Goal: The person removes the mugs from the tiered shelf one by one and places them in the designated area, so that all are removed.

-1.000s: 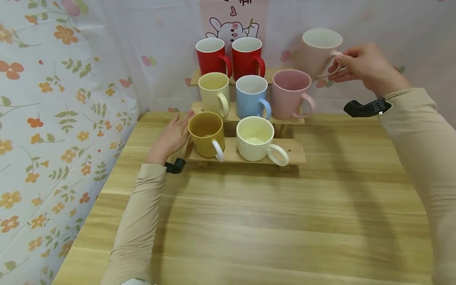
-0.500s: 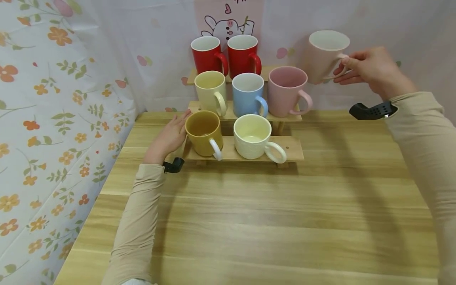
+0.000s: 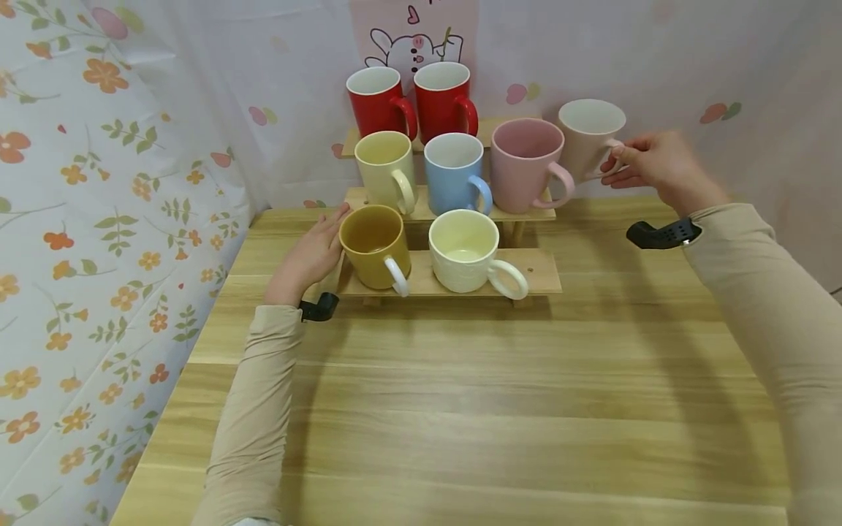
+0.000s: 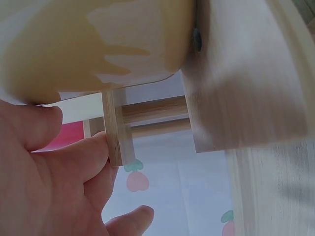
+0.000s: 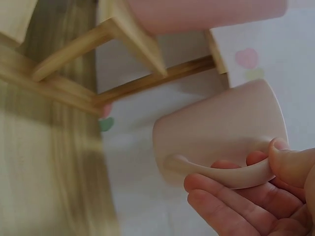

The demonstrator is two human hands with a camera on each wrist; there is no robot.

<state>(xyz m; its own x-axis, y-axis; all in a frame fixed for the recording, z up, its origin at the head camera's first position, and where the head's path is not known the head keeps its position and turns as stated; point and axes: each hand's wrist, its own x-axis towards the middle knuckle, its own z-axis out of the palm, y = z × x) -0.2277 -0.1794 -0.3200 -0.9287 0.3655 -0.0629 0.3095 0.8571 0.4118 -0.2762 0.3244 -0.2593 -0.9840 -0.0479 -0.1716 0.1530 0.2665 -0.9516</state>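
Note:
In the head view my right hand (image 3: 661, 166) holds a pale pink mug (image 3: 588, 142) with a white inside, upright and off the table. The right wrist view shows my thumb and fingers around its handle (image 5: 231, 176). The mug is beside the right end of the wooden tiered rack (image 3: 544, 272), behind a darker pink mug (image 3: 522, 179). My left hand (image 3: 309, 256) lies along the rack's left end, next to a brown mug (image 3: 373, 252) with a white handle. In the left wrist view its fingers touch the edge of a shelf (image 4: 114, 128).
Two red mugs (image 3: 373, 106) stand on the top tier. A yellow mug (image 3: 381, 172) and a blue mug (image 3: 452, 175) share the middle tier with the darker pink one. A cream mug (image 3: 460, 256) is on the bottom tier. A patterned cloth (image 3: 263, 44) hangs behind the wooden table (image 3: 487, 409).
My right hand has lowered the pale pink mug and brought it left, closer to the rack. My left hand has stayed at the rack's left end. The head view has shifted slightly.

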